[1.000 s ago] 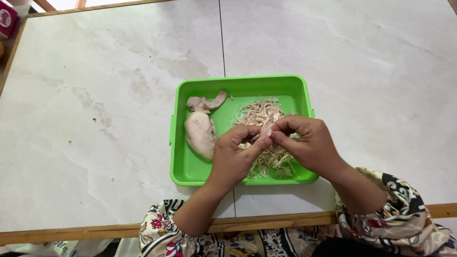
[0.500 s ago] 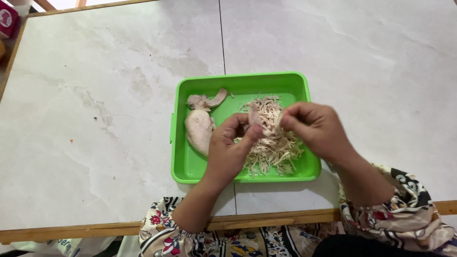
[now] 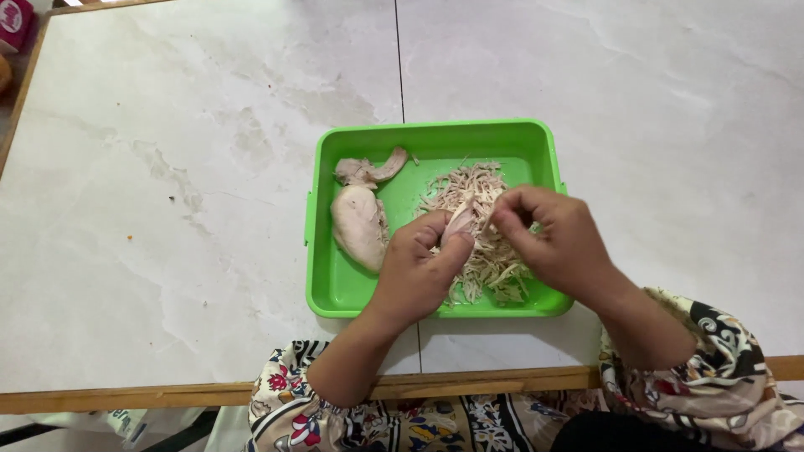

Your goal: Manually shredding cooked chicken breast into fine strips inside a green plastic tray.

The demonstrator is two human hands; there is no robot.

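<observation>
A green plastic tray [image 3: 368, 297] sits on a pale marble-look table. Inside it on the left lie a whole piece of cooked chicken [image 3: 358, 226] and a smaller bony piece [image 3: 368, 167]. A pile of shredded chicken [image 3: 477, 197] fills the tray's right half. My left hand [image 3: 414, 272] pinches a small chunk of chicken [image 3: 457, 223] over the pile. My right hand [image 3: 553, 238] grips a thin strand coming off that same chunk, fingertips almost touching the left hand's.
The table [image 3: 184, 209] has a wooden front edge [image 3: 126, 398] and a seam running up the middle. A red packet [image 3: 12, 21] shows at the far left corner. My patterned sleeves reach over the table's front edge.
Both hands have shifted slightly within the tray and come closer together again, the right fingers pulling a strand from the chunk held by the left hand.
</observation>
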